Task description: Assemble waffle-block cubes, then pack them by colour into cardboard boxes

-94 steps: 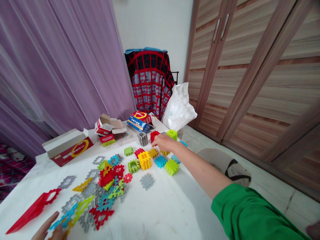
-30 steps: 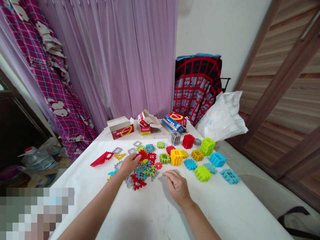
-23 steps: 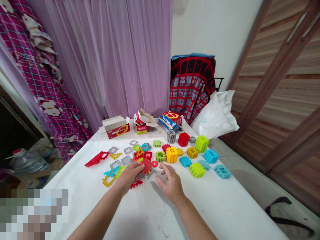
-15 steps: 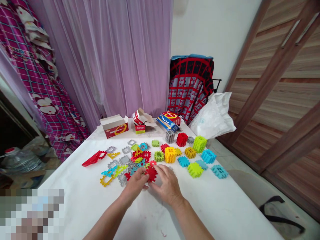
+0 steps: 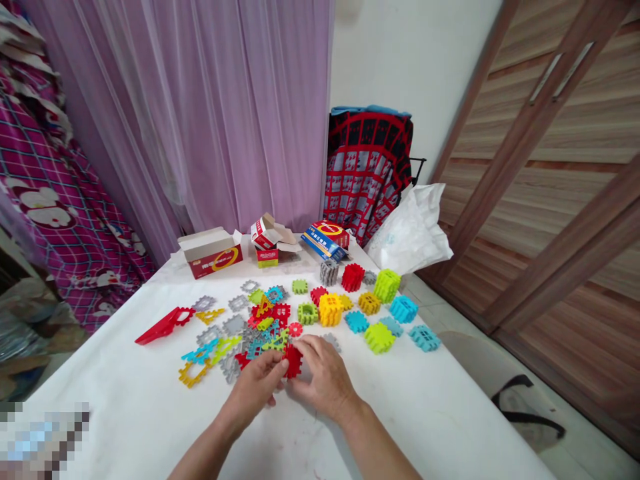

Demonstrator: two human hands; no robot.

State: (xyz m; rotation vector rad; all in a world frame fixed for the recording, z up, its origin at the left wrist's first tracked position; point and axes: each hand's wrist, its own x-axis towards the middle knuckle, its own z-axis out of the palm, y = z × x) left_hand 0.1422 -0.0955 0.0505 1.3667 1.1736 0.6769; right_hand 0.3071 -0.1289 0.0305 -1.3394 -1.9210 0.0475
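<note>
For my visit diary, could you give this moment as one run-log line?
left hand: holding red piece | right hand: at its edge | loose pieces: beyond left hand | yellow cube: beyond right hand

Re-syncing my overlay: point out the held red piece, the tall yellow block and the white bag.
Held red piece (image 5: 295,363), head view: its visible flat face.
Tall yellow block (image 5: 330,311), head view: its front face.
White bag (image 5: 409,233), head view: middle of its near side.

Toy blocks (image 5: 331,309) and a jumble of toothed pieces (image 5: 265,325) cover a white desk (image 5: 125,400), cardboard boxes (image 5: 217,262) at its far end.
</note>
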